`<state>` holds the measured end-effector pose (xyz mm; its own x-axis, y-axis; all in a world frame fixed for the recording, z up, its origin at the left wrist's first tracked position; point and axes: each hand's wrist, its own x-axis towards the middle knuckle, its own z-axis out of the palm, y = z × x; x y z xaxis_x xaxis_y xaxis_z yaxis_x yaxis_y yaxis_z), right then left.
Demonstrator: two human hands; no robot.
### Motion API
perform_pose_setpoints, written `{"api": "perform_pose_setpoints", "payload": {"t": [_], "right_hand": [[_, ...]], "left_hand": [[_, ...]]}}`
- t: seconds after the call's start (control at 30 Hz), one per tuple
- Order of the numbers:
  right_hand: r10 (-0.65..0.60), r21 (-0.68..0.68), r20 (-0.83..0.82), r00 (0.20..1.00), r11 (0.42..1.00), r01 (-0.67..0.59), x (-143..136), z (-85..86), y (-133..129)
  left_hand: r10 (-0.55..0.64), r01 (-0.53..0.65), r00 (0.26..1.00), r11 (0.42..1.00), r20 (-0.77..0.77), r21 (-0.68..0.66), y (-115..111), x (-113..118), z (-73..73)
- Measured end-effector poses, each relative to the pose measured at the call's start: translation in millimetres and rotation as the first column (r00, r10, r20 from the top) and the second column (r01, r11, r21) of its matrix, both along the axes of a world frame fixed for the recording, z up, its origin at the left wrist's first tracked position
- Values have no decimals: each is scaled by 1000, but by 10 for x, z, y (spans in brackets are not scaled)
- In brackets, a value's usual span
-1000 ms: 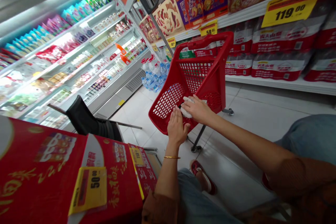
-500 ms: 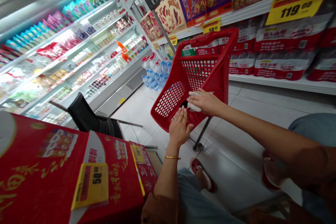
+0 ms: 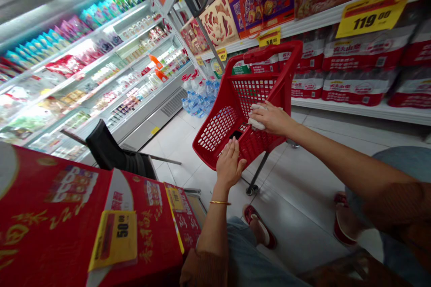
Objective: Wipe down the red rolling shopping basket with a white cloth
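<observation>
A red plastic shopping cart (image 3: 286, 94) with perforated walls stands tilted in my view, in front of me. My right hand (image 3: 269, 119) is closed over a whitish cloth (image 3: 256, 121), pressing it on the cart's near side rim. Resting at the near front edge of the basket, my left hand (image 3: 229, 161) lies flat with its fingers stretched out, and nothing shows in it. A gold bracelet (image 3: 220, 202) is on that wrist. A small dark object or patch (image 3: 236, 135) shows inside the basket, partly behind my left fingertips.
Red gift boxes (image 3: 134, 233) are stacked close on my left, beside a black chair (image 3: 107, 148). Bottled water packs (image 3: 357, 85) fill the shelf at right. Blue water bottles (image 3: 200, 98) stand on the floor behind the cart. A refrigerated display (image 3: 101, 63) lines the far left.
My right hand has slid with the cloth up and to the right along the cart's rim. The left hand stays at nearly the same spot on the basket edge.
</observation>
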<state>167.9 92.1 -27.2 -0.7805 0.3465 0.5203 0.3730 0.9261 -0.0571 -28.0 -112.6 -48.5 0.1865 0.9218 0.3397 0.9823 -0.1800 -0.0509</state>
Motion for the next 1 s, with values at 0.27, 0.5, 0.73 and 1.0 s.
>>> {"api": "perform_pose_setpoints", "payload": {"t": [0.27, 0.5, 0.73, 1.0], "right_hand": [[41, -136, -192, 981, 988, -68, -67, 98, -234], [64, -91, -167, 984, 993, -80, -403, 109, -555], [144, 10, -151, 978, 990, -144, -359, -115, -535], [161, 82, -257, 953, 986, -144, -366, -226, -495]], "left_hand": [[12, -11, 999, 1000, -33, 7, -11, 27, 12], [32, -32, 999, 999, 3, 24, -41, 35, -49], [27, -26, 999, 999, -23, 19, -64, 20, -67], [16, -16, 999, 1000, -41, 15, -64, 51, -29]]}}
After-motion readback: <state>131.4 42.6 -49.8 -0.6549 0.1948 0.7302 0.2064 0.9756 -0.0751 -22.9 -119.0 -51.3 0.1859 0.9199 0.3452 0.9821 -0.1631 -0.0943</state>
